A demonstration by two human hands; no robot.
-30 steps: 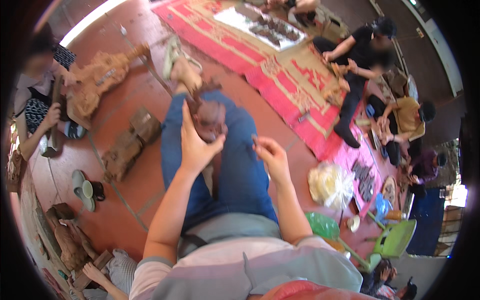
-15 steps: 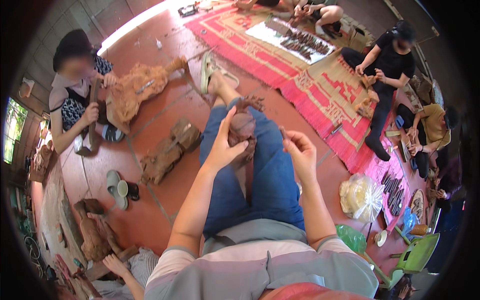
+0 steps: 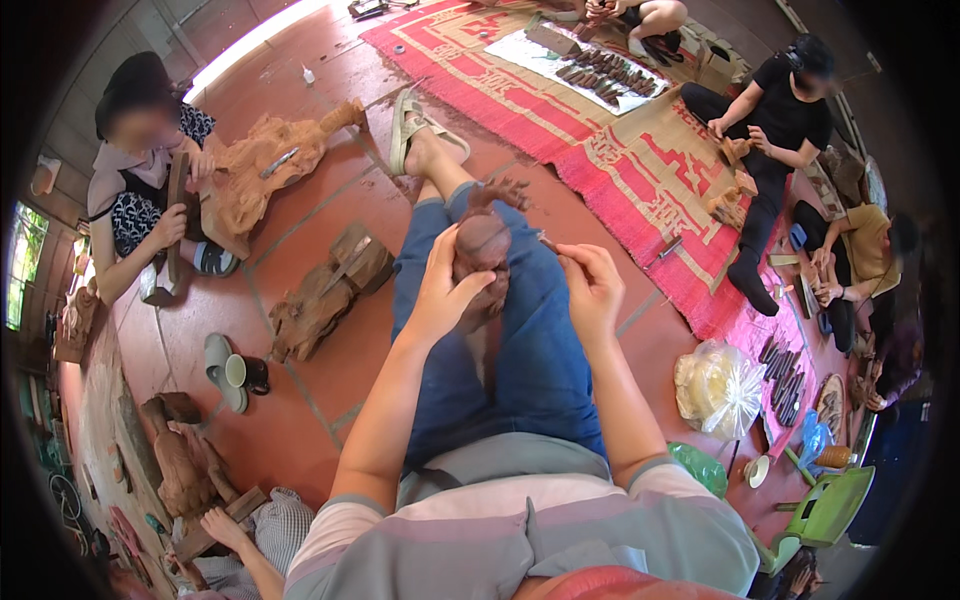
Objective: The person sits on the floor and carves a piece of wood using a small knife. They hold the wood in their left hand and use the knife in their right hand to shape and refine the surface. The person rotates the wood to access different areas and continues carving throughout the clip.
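A dark reddish-brown wood carving (image 3: pixel 484 247), with a smooth rounded part and a branching, root-like end, stands over my lap between my thighs. My left hand (image 3: pixel 441 292) grips it from the left side, thumb across its front. To the right of it, my right hand (image 3: pixel 594 287) pinches a small thin piece (image 3: pixel 547 241) that points toward the carving, a short gap apart. Its kind is too small to make out. My blue trouser legs (image 3: pixel 535 350) lie stretched out beneath both hands.
A rough carved wood block (image 3: pixel 330 290) lies on the tiles at left, near a grey slipper (image 3: pixel 226 372) and a mug (image 3: pixel 247 373). A co-worker (image 3: pixel 150 180) works a large carving (image 3: pixel 275 170). Others sit around a red patterned mat (image 3: pixel 600 175). A plastic bag (image 3: pixel 722 390) is at right.
My right hand has moved slightly up and left, and the thin piece now points more toward the carving. My left hand keeps its grip. The whole view has shifted a little.
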